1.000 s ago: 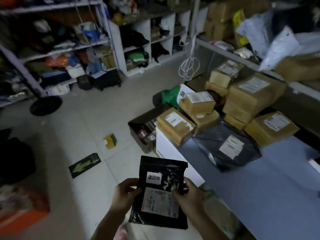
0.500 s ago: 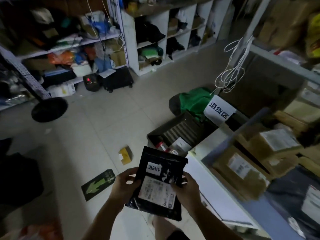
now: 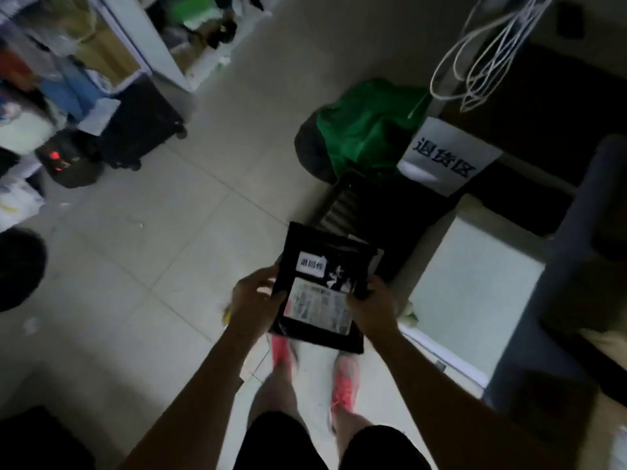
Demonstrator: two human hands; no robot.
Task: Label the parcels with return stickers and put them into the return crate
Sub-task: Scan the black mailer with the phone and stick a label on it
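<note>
Head view — parcel [image 3: 322,293] gripped between left hand [image 3: 256,300], right hand [image 3: 373,308].

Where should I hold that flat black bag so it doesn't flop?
By its two side edges, coming in from left and right, probably. The black bag is thin and flat, face up, and the left hand and right hand pinch it there, clear of the return sticker.

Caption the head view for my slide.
Left hand and right hand hold a black parcel, return sticker applied, near the dark crate on the floor.
</note>
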